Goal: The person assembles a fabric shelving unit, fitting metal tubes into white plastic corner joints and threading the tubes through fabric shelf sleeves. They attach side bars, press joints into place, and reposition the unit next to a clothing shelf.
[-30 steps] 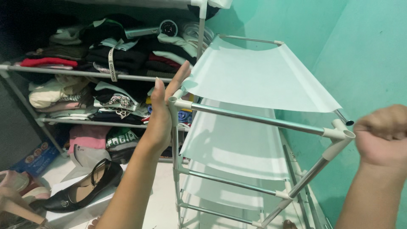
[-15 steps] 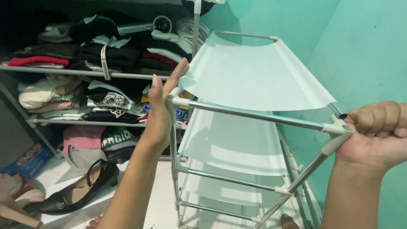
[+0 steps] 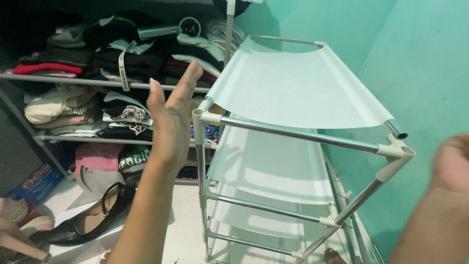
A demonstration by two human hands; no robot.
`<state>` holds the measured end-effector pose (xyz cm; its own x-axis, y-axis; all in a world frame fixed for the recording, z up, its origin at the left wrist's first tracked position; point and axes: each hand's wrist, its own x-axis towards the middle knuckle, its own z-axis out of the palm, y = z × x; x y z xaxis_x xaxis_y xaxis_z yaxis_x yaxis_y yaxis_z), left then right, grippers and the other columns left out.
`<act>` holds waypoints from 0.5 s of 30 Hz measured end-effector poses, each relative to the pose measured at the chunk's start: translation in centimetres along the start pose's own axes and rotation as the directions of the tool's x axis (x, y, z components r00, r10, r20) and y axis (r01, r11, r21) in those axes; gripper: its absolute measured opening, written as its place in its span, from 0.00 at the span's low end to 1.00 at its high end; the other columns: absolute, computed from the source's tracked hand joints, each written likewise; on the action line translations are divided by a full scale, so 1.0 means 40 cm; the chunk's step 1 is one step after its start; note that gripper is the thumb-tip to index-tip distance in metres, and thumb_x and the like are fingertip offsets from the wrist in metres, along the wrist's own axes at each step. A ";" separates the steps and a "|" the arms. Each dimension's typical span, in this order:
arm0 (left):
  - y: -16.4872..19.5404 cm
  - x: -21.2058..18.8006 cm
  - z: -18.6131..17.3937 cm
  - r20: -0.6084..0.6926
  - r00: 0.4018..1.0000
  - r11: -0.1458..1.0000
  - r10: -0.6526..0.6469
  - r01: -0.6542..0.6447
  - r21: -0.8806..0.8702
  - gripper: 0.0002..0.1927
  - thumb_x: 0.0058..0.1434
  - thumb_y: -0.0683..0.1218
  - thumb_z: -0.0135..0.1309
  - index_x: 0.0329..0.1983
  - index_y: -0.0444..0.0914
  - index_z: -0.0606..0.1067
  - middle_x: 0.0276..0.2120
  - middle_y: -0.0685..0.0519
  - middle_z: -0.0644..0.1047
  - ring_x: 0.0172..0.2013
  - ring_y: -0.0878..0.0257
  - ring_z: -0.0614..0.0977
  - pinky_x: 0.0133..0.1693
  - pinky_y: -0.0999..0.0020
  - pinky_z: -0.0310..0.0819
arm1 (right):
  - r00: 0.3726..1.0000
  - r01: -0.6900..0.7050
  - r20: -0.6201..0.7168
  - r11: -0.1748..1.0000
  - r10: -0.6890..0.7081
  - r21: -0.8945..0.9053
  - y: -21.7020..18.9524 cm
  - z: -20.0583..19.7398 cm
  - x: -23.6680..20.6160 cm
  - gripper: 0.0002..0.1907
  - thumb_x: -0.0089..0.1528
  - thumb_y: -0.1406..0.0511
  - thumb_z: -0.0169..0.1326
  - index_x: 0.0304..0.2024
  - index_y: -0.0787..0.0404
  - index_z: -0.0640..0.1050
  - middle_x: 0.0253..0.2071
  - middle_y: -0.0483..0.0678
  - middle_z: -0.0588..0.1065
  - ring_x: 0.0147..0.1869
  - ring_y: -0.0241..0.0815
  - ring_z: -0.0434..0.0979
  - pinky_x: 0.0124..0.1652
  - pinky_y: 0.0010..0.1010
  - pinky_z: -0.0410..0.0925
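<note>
My left hand (image 3: 172, 115) is open, fingers straight, just beside the front-left corner of the fabric shoe rack (image 3: 298, 93). My blurred right hand (image 3: 452, 164) hovers near its right corner; grip unclear. Three cloth tiers show.

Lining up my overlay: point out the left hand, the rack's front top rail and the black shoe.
left hand (image 3: 171, 122), head view, on the back of the open hand.
front top rail (image 3: 298, 134), head view, mid-length of the metal tube.
black shoe (image 3: 90, 220), head view, on its side.
</note>
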<state>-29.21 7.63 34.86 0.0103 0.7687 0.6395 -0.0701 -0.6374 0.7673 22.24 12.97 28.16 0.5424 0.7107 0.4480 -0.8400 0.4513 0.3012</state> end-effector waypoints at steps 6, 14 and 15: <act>-0.011 -0.005 0.028 -0.001 0.999 0.997 -0.037 0.037 -0.073 0.54 0.64 0.75 0.16 0.76 0.32 0.59 0.75 0.37 0.61 0.75 0.44 0.61 0.72 0.49 0.49 | 0.964 -0.034 0.208 0.855 0.164 -0.517 0.110 0.052 -0.165 0.23 0.73 0.65 0.41 0.22 0.55 0.55 0.18 0.41 0.49 0.20 0.32 0.42 0.24 0.23 0.41; -0.038 -0.012 0.012 -0.122 0.979 0.986 0.163 -0.159 0.049 0.51 0.70 0.73 0.19 0.71 0.29 0.66 0.69 0.36 0.70 0.72 0.45 0.67 0.71 0.53 0.54 | 0.984 0.025 0.164 0.864 0.068 -0.503 0.264 0.232 -0.314 0.23 0.73 0.63 0.39 0.22 0.55 0.53 0.17 0.41 0.46 0.22 0.33 0.41 0.26 0.26 0.40; -0.042 -0.012 0.007 -0.161 0.965 0.974 0.208 -0.189 0.129 0.51 0.70 0.74 0.19 0.70 0.28 0.67 0.69 0.36 0.70 0.71 0.46 0.68 0.71 0.54 0.54 | 0.987 -0.066 0.117 0.943 0.109 -0.325 0.279 0.244 -0.332 0.24 0.73 0.62 0.37 0.21 0.56 0.52 0.17 0.42 0.46 0.22 0.34 0.40 0.25 0.28 0.40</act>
<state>-28.82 8.30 33.27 -0.1649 0.6172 0.7693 0.0581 -0.7726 0.6322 5.79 3.29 33.80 0.4452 0.6876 0.5736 -0.8321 0.5544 -0.0188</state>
